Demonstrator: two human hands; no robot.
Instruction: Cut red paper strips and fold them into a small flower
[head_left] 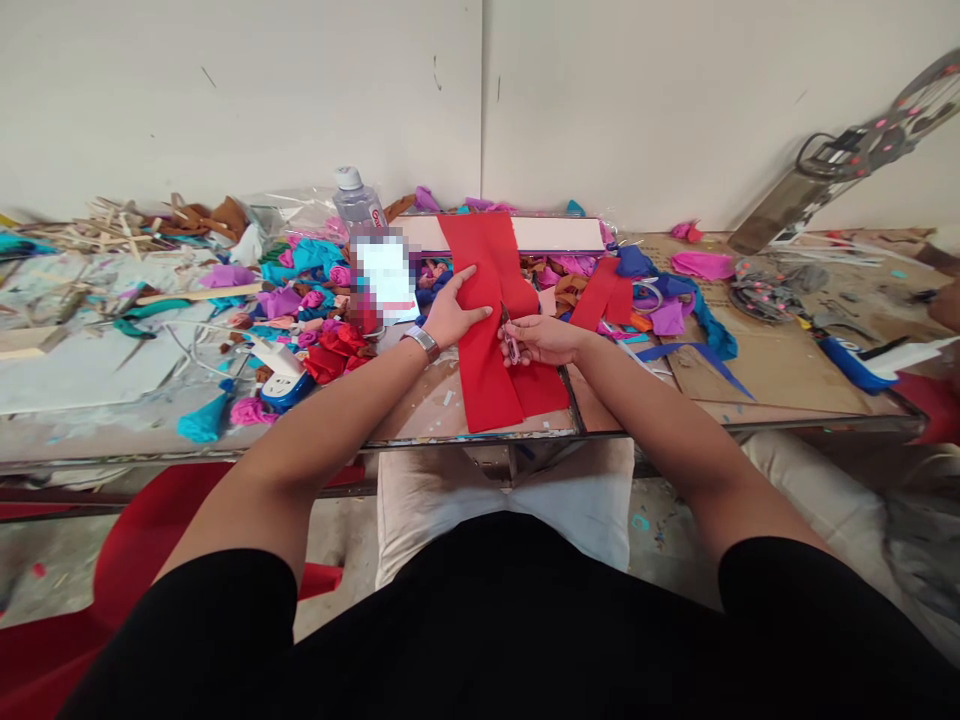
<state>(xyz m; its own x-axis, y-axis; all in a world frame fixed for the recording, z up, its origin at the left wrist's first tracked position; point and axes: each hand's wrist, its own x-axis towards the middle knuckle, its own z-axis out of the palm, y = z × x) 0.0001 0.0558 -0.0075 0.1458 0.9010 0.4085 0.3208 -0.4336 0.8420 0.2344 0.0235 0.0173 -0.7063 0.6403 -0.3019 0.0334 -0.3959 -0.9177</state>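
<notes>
**Red cloth strip, with scissors, on a crowded worktable**

Head view, the only one. The red cloth strip is lying lengthwise at the middle of the worktable, in front of the seated person; its far end is overlapping a white panel, and its near end is reaching the front edge. A second red piece is showing at its lower right.

Step in hand: by all appearances, the strip is being cut or trimmed. Blade contact is being hidden by folds and fingers; whether the blades are biting cannot be told. For the next move, flat, lightly stretched cloth is being called for, with the left fingertips well clear of the blades.

Left hand: thumb and forefinger are being spread apart; the strip is being pressed down from its left side, no tool being held.

Right hand: fingers are being closed around the pink-handled scissors, whose tips are pointing away from the person, over the strip's right side.

Adjacent: smaller red offcuts are lying to the right.
</notes>
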